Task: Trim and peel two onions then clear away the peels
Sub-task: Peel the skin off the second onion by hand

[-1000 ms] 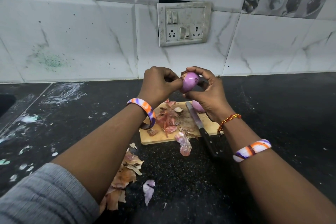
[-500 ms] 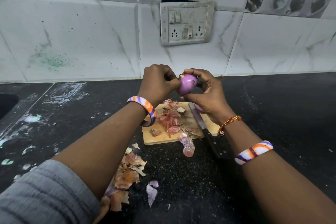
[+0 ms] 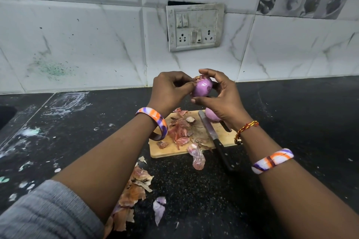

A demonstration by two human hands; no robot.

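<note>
A glossy purple onion (image 3: 203,87) is held up in front of the wall, above the wooden cutting board (image 3: 171,152). My right hand (image 3: 221,99) grips it from the right with fingers over its top and thumb beneath. My left hand (image 3: 169,91) pinches a dry scrap of skin (image 3: 197,79) at the onion's upper left. A second peeled onion (image 3: 211,117) lies on the board, mostly hidden behind my right wrist. A black-handled knife (image 3: 215,139) rests across the board's right part. Reddish peels (image 3: 179,132) cover the board.
More peels lie on the black counter: a pinkish piece (image 3: 197,158) at the board's front edge, a brown heap (image 3: 134,190) near my left forearm, a purple scrap (image 3: 159,208). A switch and socket plate (image 3: 195,27) sits on the tiled wall behind.
The onion has turned a little in my hands. My left fingers have shifted to pinch the skin at its upper left, and both hands sit slightly higher.
</note>
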